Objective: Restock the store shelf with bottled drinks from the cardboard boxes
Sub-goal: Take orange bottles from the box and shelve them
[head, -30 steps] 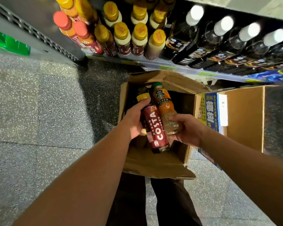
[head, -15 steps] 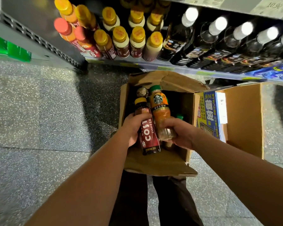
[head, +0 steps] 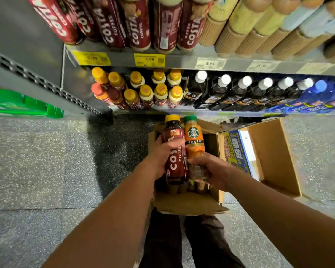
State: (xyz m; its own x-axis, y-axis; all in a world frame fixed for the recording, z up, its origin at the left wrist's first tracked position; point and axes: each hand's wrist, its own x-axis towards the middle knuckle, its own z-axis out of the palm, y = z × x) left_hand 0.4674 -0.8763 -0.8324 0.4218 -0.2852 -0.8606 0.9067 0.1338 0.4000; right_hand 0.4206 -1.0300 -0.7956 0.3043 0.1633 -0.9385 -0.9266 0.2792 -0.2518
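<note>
"Maroon label, yellow cap: which grip has the Costa coffee bottle (head: 175,157)?"

"The left grip (head: 161,157), fingers curled round its middle. The bottle is upright, held above the open cardboard box (head: 190,204)."

"And the orange one with the green cap?"

"That Starbucks bottle (head: 194,142) is in the right grip (head: 211,169), which is wrapped round its lower part. The two bottles touch side by side, caps pointing toward the shelf (head: 182,62)."

"What lies in the box under them?"

"More bottles (head: 199,187), dim and partly hidden behind the held pair; I cannot tell how many. The box stands on the speckled floor (head: 46,161), just in front of the person's dark trousers (head: 207,238), flaps folded out."

"Anything beside it?"

"A second cardboard box (head: 273,155) just to the right, with a blue printed side and its flap open."

"And on the shelf?"

"The lower level, just beyond the boxes, holds yellow-capped bottles (head: 145,93) at the left, dark bottles with white caps (head: 220,89) in the middle and blue-capped bottles (head: 321,93) at the right. Price tags (head: 149,59) line the shelf edge above them, yellow at the left, pale further right. The upper level carries more Costa bottles (head: 135,22) next to ribbed tan ones (head: 240,29). Green packs (head: 17,103) sit far left."
</note>
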